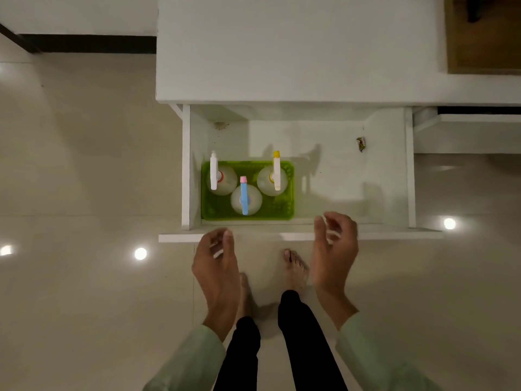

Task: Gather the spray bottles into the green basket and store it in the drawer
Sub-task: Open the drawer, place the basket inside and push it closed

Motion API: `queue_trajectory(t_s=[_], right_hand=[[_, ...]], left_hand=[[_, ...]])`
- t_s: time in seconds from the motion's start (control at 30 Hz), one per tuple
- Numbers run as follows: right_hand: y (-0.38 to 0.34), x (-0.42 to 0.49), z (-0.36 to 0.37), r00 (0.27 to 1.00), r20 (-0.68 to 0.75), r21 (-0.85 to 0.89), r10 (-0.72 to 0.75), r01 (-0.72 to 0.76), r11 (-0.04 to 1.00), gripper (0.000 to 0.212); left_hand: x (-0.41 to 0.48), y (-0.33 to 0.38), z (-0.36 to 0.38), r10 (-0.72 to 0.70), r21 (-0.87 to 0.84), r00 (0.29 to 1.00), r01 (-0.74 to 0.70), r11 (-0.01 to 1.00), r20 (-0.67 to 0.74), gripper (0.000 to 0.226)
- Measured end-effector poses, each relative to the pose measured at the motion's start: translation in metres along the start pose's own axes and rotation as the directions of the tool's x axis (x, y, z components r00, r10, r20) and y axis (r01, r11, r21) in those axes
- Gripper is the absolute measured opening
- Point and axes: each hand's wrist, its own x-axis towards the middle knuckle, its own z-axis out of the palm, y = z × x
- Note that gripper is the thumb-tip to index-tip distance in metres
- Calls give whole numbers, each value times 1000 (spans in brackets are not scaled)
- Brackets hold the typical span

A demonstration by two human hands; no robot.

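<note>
The green basket (282, 210) sits in the front left corner of the open white drawer (338, 176). Three clear spray bottles stand upright in it: one with a white trigger head (214, 172) at the left, one with a blue head and pink nozzle (244, 196) in the middle front, one with a white head and yellow nozzle (276, 170) at the right. My left hand (218, 263) hovers over the drawer's front panel (174, 237), fingers curled and apart, holding nothing. My right hand (335, 244) hangs above the front edge to the basket's right, empty too.
The drawer sticks out from a white cabinet (282, 52). A small crumpled wrapper (361, 143) lies at the drawer's back right, and a bit of dirt (220, 125) at its back left. My bare feet (294, 266) stand on glossy beige floor tiles right before the drawer.
</note>
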Motion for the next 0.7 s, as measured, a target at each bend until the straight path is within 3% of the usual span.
queue_trajectory(t_s=[0.07,0.13,0.23,0.3,0.37,0.47,0.53,0.6,0.7], right_hand=[[9,-12,-17,978,-143,15,155,-155,988,19],[17,-16,-27,892,-191,93,409,-399,912,30],[14,-9,-30,716,66,395,695,-659,640,55],[9,1,-29,692,212,456,690,-695,556,64],[5,16,-27,691,280,472,667,-704,531,55],[-1,34,-26,616,380,484,691,-768,419,43],[-4,42,-27,597,447,514,667,-781,354,54],[-8,51,-28,597,484,523,640,-783,336,64],[-14,64,-21,621,513,533,593,-771,347,50]], left_hand=[[-12,-1,-2,-295,-130,955,289,949,-36,13],[-19,2,-1,-526,-263,849,520,813,54,30],[-16,7,4,-606,-311,763,645,698,225,52],[-10,14,10,-591,-310,765,645,699,258,42],[-5,20,16,-602,-314,760,649,693,244,26],[-1,24,22,-583,-347,774,632,693,245,37],[3,25,26,-557,-371,796,605,705,238,40],[10,29,31,-533,-394,812,582,712,237,39],[26,40,38,-484,-418,841,541,730,244,24]])
